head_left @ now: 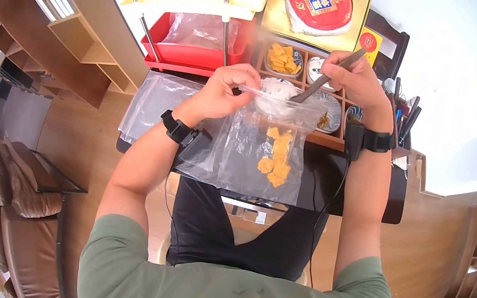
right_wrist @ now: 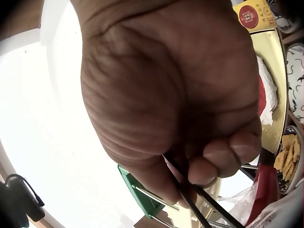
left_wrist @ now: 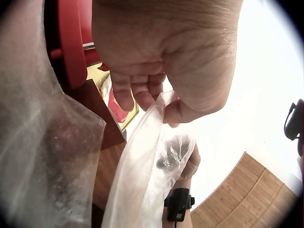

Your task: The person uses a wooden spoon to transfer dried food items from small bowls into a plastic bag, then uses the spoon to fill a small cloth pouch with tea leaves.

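Note:
My left hand (head_left: pixel 225 94) pinches the rim of a clear plastic bag (head_left: pixel 236 164) between thumb and fingers. The bag hangs over the near edge of the black table with several yellow crisp-like pieces (head_left: pixel 278 161) inside. My right hand (head_left: pixel 358 84) holds dark tongs (head_left: pixel 326 77) whose tips point down at the bag's mouth. In the right wrist view the two arms of the tongs (right_wrist: pixel 209 204) pass out between thumb and fingers. A white bowl (head_left: pixel 276 86) shows behind the bag's mouth.
A wooden compartment box (head_left: pixel 324 141) holds several patterned bowls, one with yellow crisps (head_left: pixel 284 60), another with small brown pieces (head_left: pixel 323 122). Flat clear bags (head_left: pixel 158 102) lie at the left. A red bin (head_left: pixel 246 41) stands behind, near a red round package (head_left: pixel 318 2) in a gold box.

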